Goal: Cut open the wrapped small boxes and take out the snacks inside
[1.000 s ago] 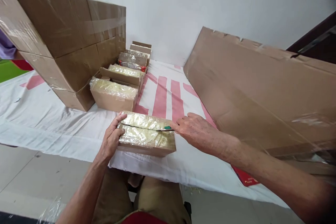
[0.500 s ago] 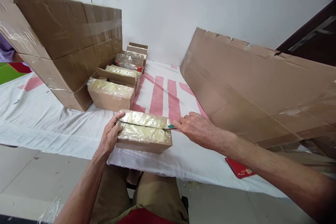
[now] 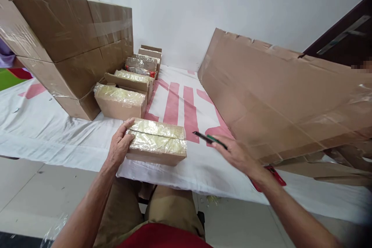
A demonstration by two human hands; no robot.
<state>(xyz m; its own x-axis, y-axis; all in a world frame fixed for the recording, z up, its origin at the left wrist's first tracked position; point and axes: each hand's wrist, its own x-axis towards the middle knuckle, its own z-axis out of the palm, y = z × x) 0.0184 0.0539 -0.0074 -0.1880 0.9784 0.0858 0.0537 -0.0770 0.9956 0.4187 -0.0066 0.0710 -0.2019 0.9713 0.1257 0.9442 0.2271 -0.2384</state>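
In front of me on the cloth lies a small cardboard box (image 3: 157,157), its top covered with shiny clear tape. A dark slit runs lengthwise along the taped top. My left hand (image 3: 119,143) grips the left end of this box, thumb and fingers on its upper edge. To the right of the box, and apart from it, my right hand (image 3: 229,151) holds a green and black utility knife (image 3: 209,138). The knife's tip points left toward the box.
Large taped cartons (image 3: 78,31) are stacked at left, with a person's purple sleeve (image 3: 6,55) beyond. A row of small boxes (image 3: 119,102), some with raised flaps, runs toward the wall. A big cardboard sheet (image 3: 285,104) leans at right. Red flat items (image 3: 276,176) lie near my right forearm.
My right hand has moved right with the utility knife, away from the box's right end, where it was at the slit. My left hand stays on the box. The view has shifted slightly.
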